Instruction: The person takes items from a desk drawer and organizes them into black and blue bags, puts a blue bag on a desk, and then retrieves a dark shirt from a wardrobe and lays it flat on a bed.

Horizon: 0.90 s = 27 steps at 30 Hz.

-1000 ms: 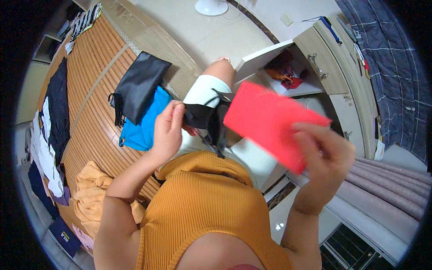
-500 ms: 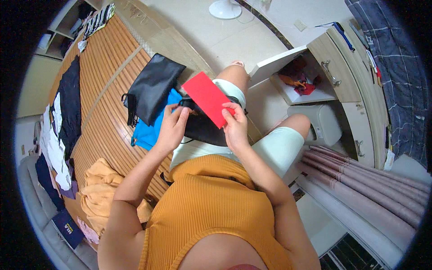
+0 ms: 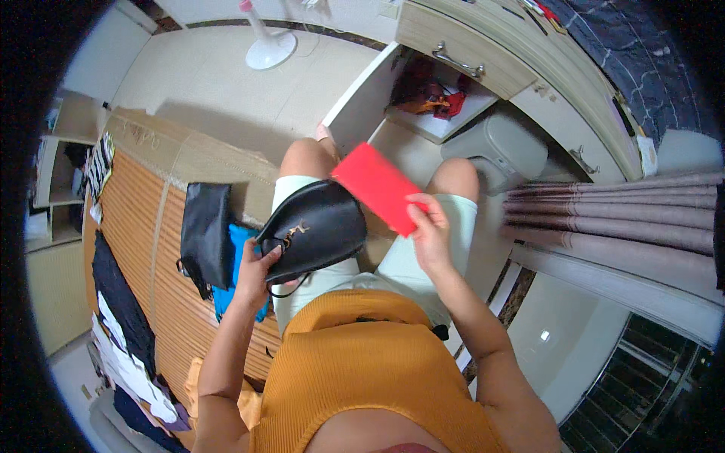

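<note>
A flat red envelope is pinched at its lower right end by my right hand, held above my lap. My left hand grips the left end of a black handbag, which has a small gold-coloured ornament on its front. The handbag lies tilted across my thigh, left of the envelope and apart from my right hand. Beyond my left hand, a black tasselled pouch lies flat on the slatted mat, partly over a bright blue cloth item.
Ahead to the right stands a cabinet with an open door; red and orange items sit inside. A grey bin is beside it. Clothes lie along the mat's left. A curtain hangs at right. A white round base stands on the floor.
My view has turned right toward the cabinet. My left hand now holds the handbag by its end, and its ornamented front shows. The red envelope has moved right, away from over the bag.
</note>
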Tool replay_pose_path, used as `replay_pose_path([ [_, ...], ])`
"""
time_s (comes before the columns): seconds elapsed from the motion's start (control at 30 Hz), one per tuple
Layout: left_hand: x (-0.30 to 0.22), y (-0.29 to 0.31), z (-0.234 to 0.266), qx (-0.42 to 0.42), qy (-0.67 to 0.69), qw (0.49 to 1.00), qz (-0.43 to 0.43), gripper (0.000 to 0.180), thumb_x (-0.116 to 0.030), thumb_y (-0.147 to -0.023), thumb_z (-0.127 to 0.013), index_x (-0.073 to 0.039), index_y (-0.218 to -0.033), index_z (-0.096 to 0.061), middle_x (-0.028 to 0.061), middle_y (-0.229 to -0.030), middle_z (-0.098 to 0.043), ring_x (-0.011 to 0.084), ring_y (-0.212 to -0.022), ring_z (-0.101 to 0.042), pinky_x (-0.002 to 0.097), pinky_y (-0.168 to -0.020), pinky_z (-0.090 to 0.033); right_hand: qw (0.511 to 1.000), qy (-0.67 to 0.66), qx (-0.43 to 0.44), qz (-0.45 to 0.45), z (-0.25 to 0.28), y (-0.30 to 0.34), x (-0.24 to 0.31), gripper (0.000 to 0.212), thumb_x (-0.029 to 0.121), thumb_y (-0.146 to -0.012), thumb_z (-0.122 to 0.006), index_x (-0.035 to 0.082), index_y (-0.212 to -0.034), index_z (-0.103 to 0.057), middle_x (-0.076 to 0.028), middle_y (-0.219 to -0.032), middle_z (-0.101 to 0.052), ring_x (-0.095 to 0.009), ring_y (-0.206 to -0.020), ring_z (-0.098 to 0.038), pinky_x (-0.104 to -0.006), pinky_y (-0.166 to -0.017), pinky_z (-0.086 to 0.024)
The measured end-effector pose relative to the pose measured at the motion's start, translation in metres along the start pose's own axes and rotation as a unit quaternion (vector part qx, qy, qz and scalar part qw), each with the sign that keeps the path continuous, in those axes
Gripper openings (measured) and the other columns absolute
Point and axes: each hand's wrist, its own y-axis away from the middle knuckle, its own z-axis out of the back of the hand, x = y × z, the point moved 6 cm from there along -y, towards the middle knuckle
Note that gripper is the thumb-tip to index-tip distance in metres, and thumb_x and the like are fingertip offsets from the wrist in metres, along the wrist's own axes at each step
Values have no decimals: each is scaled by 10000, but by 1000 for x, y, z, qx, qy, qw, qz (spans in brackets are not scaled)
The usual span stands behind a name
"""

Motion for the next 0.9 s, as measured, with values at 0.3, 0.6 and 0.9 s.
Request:
replay_pose_path([
  [0.3,-71,-79,-196,135,116,979,-102,332,-50,-905,-465,-164,-1164,-290,128,-1095,-475,297,-811,-611,422,-466,-571,929,38,-306,204,128,17,38,143,114,-940,-412,53,-1064,-447,-118,-966,-523,-237,-711,-599,-352,-536,-531],
  [0.6,-173,-292,-388,150,223,959,-87,595,-334,-884,-545,-108,-1313,-198,186,-1253,-401,345,-1036,-534,490,-704,-552,914,172,-338,144,116,-1,43,155,130,-956,-373,51,-1072,-439,-131,-958,-519,-216,-708,-587,-332,-531,-519],
  [0.9,-81,-153,-332,421,128,897,30,809,-399,-776,-673,-41,-1370,-256,91,-1280,-446,200,-1039,-526,336,-882,-442,920,250,-270,137,87,-37,39,183,153,-947,-395,40,-1084,-436,-131,-928,-551,-206,-704,-561,-301,-594,-493],
])
